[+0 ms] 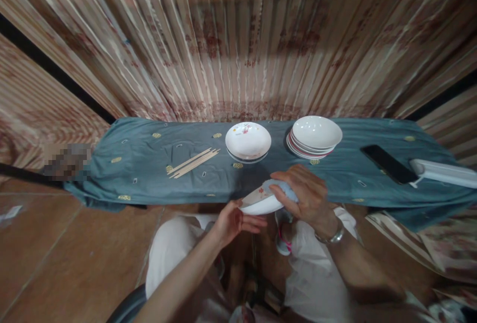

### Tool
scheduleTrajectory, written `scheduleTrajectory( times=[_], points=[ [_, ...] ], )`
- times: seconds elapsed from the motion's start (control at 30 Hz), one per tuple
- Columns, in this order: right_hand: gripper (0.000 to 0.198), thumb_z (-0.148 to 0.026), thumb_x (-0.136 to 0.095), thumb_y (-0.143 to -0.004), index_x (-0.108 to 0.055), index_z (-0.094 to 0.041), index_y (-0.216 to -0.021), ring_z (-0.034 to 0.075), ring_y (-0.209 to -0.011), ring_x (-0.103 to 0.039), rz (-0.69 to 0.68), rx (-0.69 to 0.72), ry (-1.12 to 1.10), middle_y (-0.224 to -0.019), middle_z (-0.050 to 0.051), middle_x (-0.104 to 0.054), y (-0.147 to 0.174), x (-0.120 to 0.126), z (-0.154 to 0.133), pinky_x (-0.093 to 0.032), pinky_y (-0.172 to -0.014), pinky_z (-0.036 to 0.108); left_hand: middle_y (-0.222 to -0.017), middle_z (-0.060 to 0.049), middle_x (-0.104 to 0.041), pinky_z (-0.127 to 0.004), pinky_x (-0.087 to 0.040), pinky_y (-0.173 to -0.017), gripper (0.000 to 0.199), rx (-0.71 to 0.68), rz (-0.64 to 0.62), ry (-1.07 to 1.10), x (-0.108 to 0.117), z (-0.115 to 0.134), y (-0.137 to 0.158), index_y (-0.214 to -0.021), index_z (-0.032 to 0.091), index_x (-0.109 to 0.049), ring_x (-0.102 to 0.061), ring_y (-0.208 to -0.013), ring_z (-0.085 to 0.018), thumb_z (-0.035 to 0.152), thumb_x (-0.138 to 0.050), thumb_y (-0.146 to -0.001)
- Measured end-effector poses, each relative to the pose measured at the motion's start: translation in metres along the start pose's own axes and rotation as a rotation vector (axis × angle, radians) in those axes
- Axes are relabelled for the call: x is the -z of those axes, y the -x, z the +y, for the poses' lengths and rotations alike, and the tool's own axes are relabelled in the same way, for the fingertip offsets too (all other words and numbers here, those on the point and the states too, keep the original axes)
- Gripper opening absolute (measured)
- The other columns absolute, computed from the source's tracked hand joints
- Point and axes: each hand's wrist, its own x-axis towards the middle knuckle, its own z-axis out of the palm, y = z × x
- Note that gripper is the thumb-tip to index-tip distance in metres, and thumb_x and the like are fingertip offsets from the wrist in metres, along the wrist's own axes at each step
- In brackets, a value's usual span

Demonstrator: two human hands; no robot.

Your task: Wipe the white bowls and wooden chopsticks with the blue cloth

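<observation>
A white bowl (258,205) with a small red flower pattern is tilted on its side above my lap, in front of the table's near edge. My left hand (235,223) pinches the bowl's left rim, thumb on top and fingers underneath. In my right hand (303,196) is a light blue cloth (287,191), pressed against the bowl's right side; part of the cloth is hidden by the fingers. Beyond my hands, a short stack of flower-patterned white dishes (249,143) sits on the table. To its right stands a taller stack of white bowls (316,134), some with red rims.
A blue-green patterned cloth (149,164) covers the narrow table. Several wooden chopsticks (194,163) lie on the left. Toward the right end are a black phone (389,164) and a white elongated object (447,173). A pleated curtain (238,40) hangs behind the table.
</observation>
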Motion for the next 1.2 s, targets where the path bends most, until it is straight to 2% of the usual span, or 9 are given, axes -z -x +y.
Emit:
scheduleTrajectory(
  times=[0.17, 0.23, 0.3, 0.43, 0.6, 0.8, 0.93, 1.1, 1.2],
  points=[
    [0.007, -0.019, -0.054, -0.087, -0.060, -0.019, -0.085, 0.015, -0.064, -0.059, 0.016, -0.123, -0.085, -0.071, 0.004, -0.067, 0.002, 0.006, 0.011, -0.046, -0.063, 0.029, -0.066, -0.015, -0.069, -0.032, -0.049, -0.054, 0.071, -0.033, 0.144, -0.583, 0.004, 0.004, 0.004, -0.092, 0.006, -0.068, -0.066, -0.059, -0.024, 0.070, -0.041, -0.076],
    [0.011, -0.022, -0.052, -0.088, -0.061, -0.020, -0.082, 0.014, -0.063, -0.059, 0.006, -0.166, -0.109, -0.070, 0.003, -0.067, 0.003, 0.004, 0.015, -0.046, -0.061, 0.027, -0.057, -0.010, -0.065, -0.032, -0.049, -0.059, 0.067, -0.153, 0.269, -0.903, 0.008, 0.013, 0.007, -0.082, 0.008, -0.071, -0.063, -0.056, -0.021, 0.067, -0.040, -0.080],
    [0.015, -0.024, -0.051, -0.089, -0.062, -0.020, -0.079, 0.014, -0.063, -0.060, -0.017, -0.194, -0.116, -0.069, 0.002, -0.067, 0.005, -0.001, 0.018, -0.045, -0.060, 0.027, -0.068, -0.010, -0.069, -0.034, -0.049, -0.072, 0.062, -0.324, 0.338, -1.048, 0.008, 0.023, 0.009, -0.086, 0.011, -0.073, -0.064, -0.069, -0.023, 0.063, -0.039, -0.083],
    [0.022, -0.028, -0.048, -0.091, -0.062, -0.019, -0.075, 0.014, -0.062, -0.061, -0.103, -0.199, -0.116, -0.067, 0.002, -0.067, 0.007, -0.016, 0.018, -0.045, -0.062, 0.026, -0.110, -0.014, -0.068, -0.037, -0.043, -0.091, 0.058, -0.541, 0.174, -0.840, -0.007, 0.030, 0.009, -0.104, 0.014, -0.072, -0.060, -0.103, -0.030, 0.061, -0.050, -0.079],
    [0.030, -0.034, -0.046, -0.092, -0.061, -0.019, -0.071, 0.014, -0.064, -0.061, -0.206, -0.202, -0.097, -0.067, 0.002, -0.066, 0.009, -0.033, 0.015, -0.044, -0.064, 0.025, -0.081, -0.006, -0.071, -0.029, -0.045, -0.069, 0.044, -0.331, 0.112, -0.625, -0.031, 0.022, 0.004, -0.095, 0.014, -0.074, -0.061, -0.074, -0.022, 0.046, -0.072, -0.065],
    [0.034, -0.036, -0.044, -0.093, -0.061, -0.018, -0.070, 0.014, -0.063, -0.061, -0.285, -0.214, -0.062, -0.064, 0.003, -0.065, 0.011, -0.043, 0.018, -0.043, -0.064, 0.025, -0.066, -0.001, -0.064, -0.024, -0.040, -0.059, 0.030, -0.296, 0.182, -0.613, -0.036, 0.021, -0.005, -0.080, 0.013, -0.074, -0.052, -0.062, -0.016, 0.037, -0.075, -0.063],
    [0.032, -0.038, -0.044, -0.093, -0.065, -0.019, -0.080, 0.016, -0.070, -0.064, -0.199, -0.333, -0.180, -0.075, 0.004, -0.070, 0.013, -0.050, 0.023, -0.046, -0.067, 0.026, -0.068, -0.002, -0.064, -0.024, -0.040, -0.059, 0.033, -0.284, 0.195, -0.529, -0.036, 0.020, -0.008, -0.080, 0.012, -0.073, -0.052, -0.062, -0.015, 0.039, -0.076, -0.061],
    [0.032, -0.037, -0.040, -0.094, -0.064, -0.019, -0.106, 0.016, -0.078, -0.066, 0.042, -0.624, -0.365, -0.094, 0.006, -0.072, 0.014, -0.049, 0.036, -0.051, -0.068, 0.028, -0.061, -0.001, -0.062, -0.023, -0.037, -0.054, 0.035, -0.272, 0.243, -0.410, -0.033, 0.016, -0.009, -0.076, 0.010, -0.070, -0.049, -0.054, -0.012, 0.040, -0.078, -0.059],
    [0.035, -0.034, -0.042, -0.093, -0.057, -0.019, -0.121, 0.020, -0.098, -0.064, 0.063, -0.545, -0.292, -0.113, 0.009, -0.067, 0.015, -0.046, 0.035, -0.051, -0.084, 0.035, -0.063, -0.003, -0.064, -0.024, -0.039, -0.056, 0.034, -0.316, 0.292, -0.357, -0.030, 0.017, -0.009, -0.080, 0.010, -0.071, -0.051, -0.056, -0.013, 0.037, -0.078, -0.060]
  ],
)
